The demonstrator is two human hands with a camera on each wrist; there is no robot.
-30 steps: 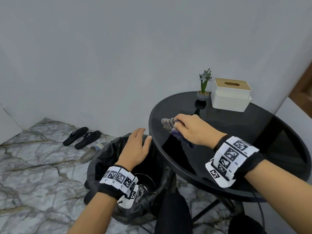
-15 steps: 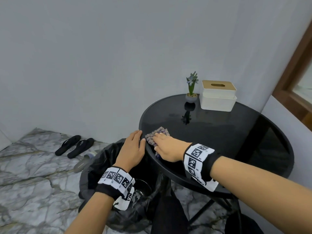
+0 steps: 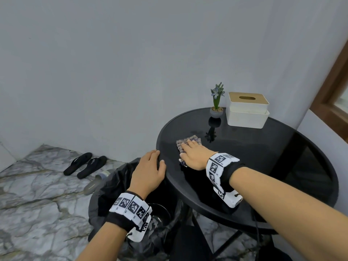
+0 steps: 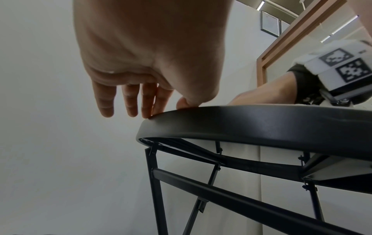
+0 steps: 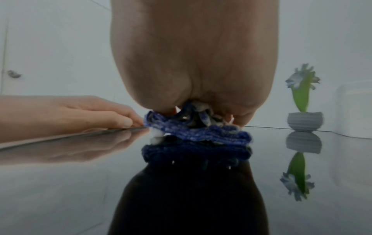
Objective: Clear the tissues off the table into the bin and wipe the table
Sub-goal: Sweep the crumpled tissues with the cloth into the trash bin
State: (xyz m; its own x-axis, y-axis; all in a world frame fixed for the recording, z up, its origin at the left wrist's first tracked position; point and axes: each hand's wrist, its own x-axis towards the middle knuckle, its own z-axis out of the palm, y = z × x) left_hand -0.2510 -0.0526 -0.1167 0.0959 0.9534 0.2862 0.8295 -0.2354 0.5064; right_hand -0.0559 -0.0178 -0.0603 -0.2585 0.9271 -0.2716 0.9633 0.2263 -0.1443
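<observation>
A round black glass table fills the right of the head view. My right hand lies flat on a grey-blue knitted cloth and presses it onto the tabletop left of centre. The right wrist view shows the cloth bunched under the palm of my right hand, with a small white scrap at its left edge. My left hand rests with straight fingers on the table's left rim and holds nothing. Below it stands the bin, lined with a black bag.
A small potted plant and a white tissue box stand at the table's far edge. Black slippers and a grey one lie on the marble floor by the wall. A wooden frame is at the right.
My right hand has flattened and slid the cloth from the table's left rim farther onto the tabletop, away from the left hand. The left hand stays at the rim above the bin.
</observation>
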